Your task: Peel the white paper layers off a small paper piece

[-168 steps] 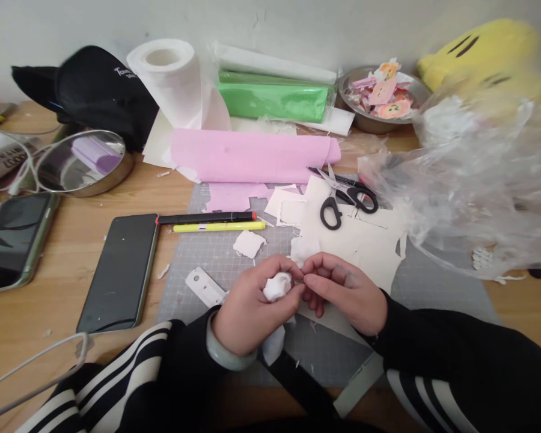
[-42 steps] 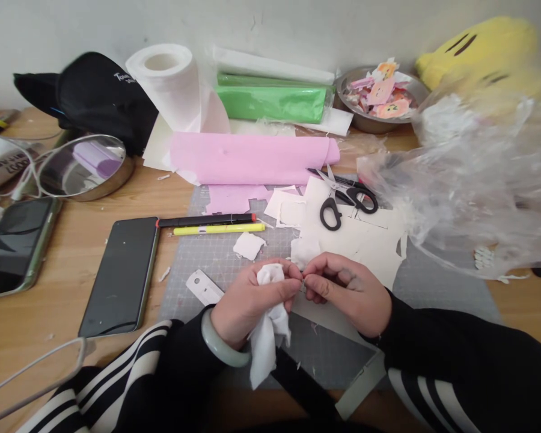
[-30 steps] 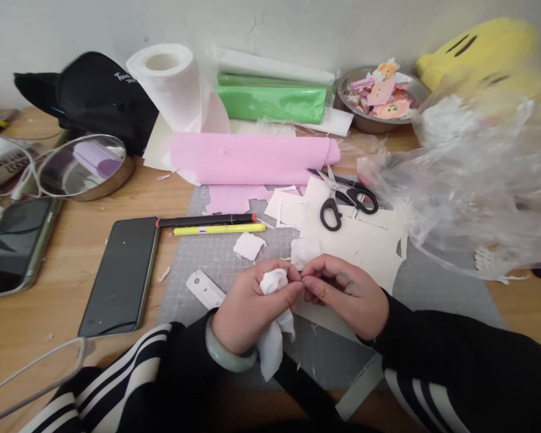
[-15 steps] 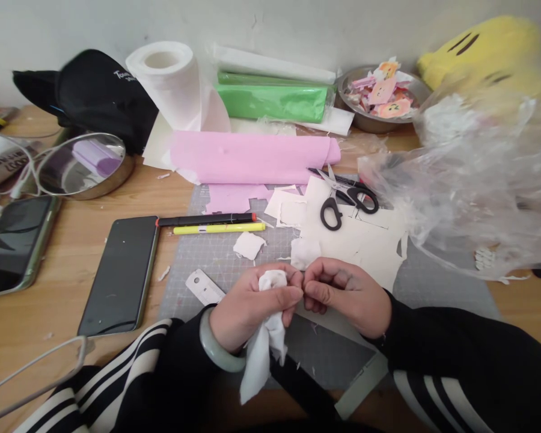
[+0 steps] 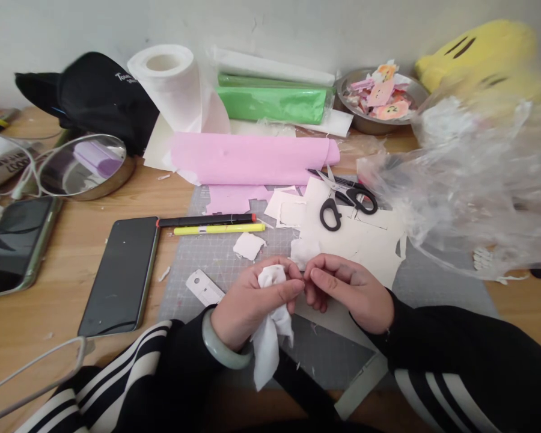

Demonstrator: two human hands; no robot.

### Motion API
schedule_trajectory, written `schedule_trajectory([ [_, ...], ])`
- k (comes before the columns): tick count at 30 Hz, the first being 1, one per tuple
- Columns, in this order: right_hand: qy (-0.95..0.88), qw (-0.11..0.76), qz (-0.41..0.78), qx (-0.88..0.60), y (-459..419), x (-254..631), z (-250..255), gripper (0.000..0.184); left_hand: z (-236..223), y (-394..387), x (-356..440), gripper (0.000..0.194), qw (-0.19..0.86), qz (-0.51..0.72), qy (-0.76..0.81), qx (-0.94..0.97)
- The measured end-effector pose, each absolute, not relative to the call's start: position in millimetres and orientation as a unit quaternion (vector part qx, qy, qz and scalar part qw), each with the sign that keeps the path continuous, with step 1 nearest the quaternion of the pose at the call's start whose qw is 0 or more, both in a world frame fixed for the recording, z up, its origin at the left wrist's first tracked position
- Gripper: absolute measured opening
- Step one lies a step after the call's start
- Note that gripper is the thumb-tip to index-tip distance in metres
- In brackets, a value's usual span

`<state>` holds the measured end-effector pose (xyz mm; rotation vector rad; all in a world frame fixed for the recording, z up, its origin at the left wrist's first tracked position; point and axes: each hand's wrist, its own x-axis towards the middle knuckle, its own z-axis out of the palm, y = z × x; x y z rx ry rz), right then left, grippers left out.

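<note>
My left hand (image 5: pixel 247 300) is closed round a crumpled white tissue (image 5: pixel 270 325), whose loose end hangs below the palm. My right hand (image 5: pixel 349 291) is pinched against the left thumb at the top of the tissue; what its fingertips hold is too small to make out. Both hands hover over the grey cutting mat (image 5: pixel 216 252). Small white scraps (image 5: pixel 249 245) lie just beyond the hands, and a white ruler (image 5: pixel 202 287) sits by the left wrist.
Black scissors (image 5: pixel 338 201) lie on cream paper (image 5: pixel 356 240). Pink roll (image 5: pixel 252 157), green sheets (image 5: pixel 273 102), tissue roll (image 5: pixel 171 84), two pens (image 5: pixel 211 224), two phones (image 5: pixel 117 273), round mirror (image 5: pixel 83 165), metal bowl of cut-outs (image 5: pixel 379 99), clear plastic bag (image 5: pixel 473 192), black cap (image 5: pixel 99 93).
The tissue's loose tail has come out and now hangs below my left hand. The hands have stayed pinched together over the mat with small finger shifts.
</note>
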<state>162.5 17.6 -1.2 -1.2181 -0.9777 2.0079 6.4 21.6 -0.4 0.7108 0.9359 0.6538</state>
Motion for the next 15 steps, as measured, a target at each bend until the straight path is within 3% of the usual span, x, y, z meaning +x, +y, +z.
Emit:
schedule_trajectory([
  [15,-0.320,0.271,0.786,-0.454,20.1,163.0,-0.7,0.033,-3.5,21.6,6.6,0.018,0.774,0.298,0.446,0.336],
])
